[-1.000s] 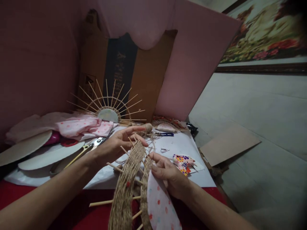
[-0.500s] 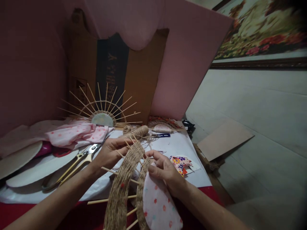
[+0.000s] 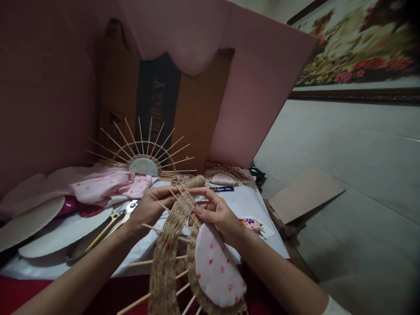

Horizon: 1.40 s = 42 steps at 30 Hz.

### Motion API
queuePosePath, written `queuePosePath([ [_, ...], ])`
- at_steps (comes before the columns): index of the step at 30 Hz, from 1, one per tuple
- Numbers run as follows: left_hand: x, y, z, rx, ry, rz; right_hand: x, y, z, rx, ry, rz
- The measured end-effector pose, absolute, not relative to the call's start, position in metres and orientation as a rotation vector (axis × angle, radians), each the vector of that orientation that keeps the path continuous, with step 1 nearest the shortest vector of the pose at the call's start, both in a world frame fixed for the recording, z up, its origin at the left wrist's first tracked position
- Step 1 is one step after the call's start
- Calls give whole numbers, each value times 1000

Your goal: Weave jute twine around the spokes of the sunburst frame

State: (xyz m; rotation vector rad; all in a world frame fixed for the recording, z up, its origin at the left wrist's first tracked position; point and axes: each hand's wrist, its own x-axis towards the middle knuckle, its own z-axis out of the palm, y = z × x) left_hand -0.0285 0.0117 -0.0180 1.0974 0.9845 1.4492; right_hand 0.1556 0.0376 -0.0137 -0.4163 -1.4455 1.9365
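Note:
A half-round woven piece [image 3: 166, 258] of brown twine over thin wooden sticks fills the lower middle. Its core is a pink fabric half-disc [image 3: 216, 271] with small red dots, and a red spot shows on the outer twine band. My left hand [image 3: 154, 205] grips the band's upper end from the left, near the protruding stick tips. From the other side my right hand [image 3: 218, 214] closes on the same end, thumb on the inner band and fingers reaching across the top. The undersides of my fingers are hidden behind the weave.
Behind the hands lies a twine roll [image 3: 193, 181]. A similar stick fan [image 3: 143, 166] leans at the back against a cardboard box [image 3: 197, 118]. Scissors [image 3: 123, 214], white half-discs [image 3: 65, 234] and dotted cloth [image 3: 111, 186] lie left. A blue cutter [image 3: 223, 189] and floral scrap [image 3: 252, 224] lie right.
My right hand has moved up from the fabric half-disc's top to the woven band's upper end, close to my left hand. More of the half-disc shows. The view has shifted slightly.

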Motion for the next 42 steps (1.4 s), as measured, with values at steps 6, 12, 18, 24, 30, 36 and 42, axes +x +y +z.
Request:
queuePosePath([
  [6, -35, 13, -15, 1276, 1026, 1385, 159, 44, -16, -401, -1531, 2046],
  [12, -31, 10, -14, 1413, 1043, 1343, 168, 43, -19, -404, -1513, 2142],
  [18, -37, 15, -11, 1598, 1140, 1235, 174, 42, -19, -382, -1530, 2219],
  [24, -54, 20, -9, 1495, 1082, 887, 175, 37, -19, -459, -1676, 2166],
  [30, -62, 20, -11, 1450, 994, 708, 173, 35, -26, -476, -1780, 2197],
  [36, -48, 13, -4, 1704, 1149, 772, 171, 37, -35, -560, -1782, 2183],
  [42, -38, 3, 3, 2140, 1251, 982, 174, 45, -32, -646, -1658, 2032],
])
